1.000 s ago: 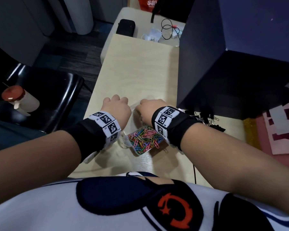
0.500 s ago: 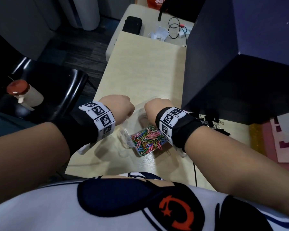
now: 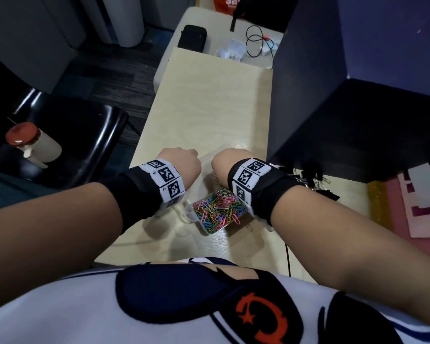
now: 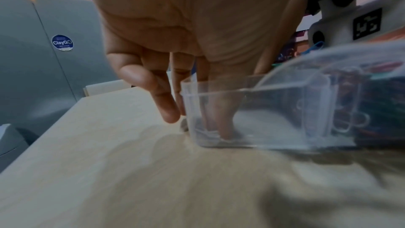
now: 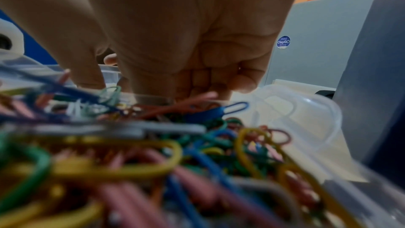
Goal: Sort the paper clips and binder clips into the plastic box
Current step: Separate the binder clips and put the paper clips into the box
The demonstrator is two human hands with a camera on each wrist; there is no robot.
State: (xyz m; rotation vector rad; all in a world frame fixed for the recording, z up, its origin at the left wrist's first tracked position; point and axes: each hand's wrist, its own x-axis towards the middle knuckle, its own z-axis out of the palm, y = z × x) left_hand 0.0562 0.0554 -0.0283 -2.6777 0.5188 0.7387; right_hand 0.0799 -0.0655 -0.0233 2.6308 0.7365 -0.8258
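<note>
A clear plastic box (image 3: pixel 190 214) lies on the pale table (image 3: pixel 209 100); its near compartment is heaped with coloured paper clips (image 3: pixel 219 210). Black binder clips (image 3: pixel 313 180) lie in a pile on the table just right of my right wrist. My left hand (image 3: pixel 181 162) and right hand (image 3: pixel 230 161) both sit curled at the box's far end. In the left wrist view the left hand (image 4: pixel 197 124) grips an empty compartment's wall (image 4: pixel 252 93), fingers outside, thumb seen through the plastic. In the right wrist view the right hand (image 5: pixel 153 84) has curled fingers and its thumb down on the box rim (image 5: pixel 111 74), behind the paper clips (image 5: pixel 153 145).
A dark blue partition (image 3: pixel 308 95) stands close on the right. A black chair (image 3: pixel 85 145) with a red-capped bottle (image 3: pixel 32 142) is left of the table edge. A black pouch (image 3: pixel 193 38) and cables (image 3: pixel 258 40) lie on the far table. Pink paper (image 3: pixel 420 199) lies right.
Both hands stay at the far end of the box. The left wrist has turned slightly, hiding its knuckles, and the head view has shifted a little.
</note>
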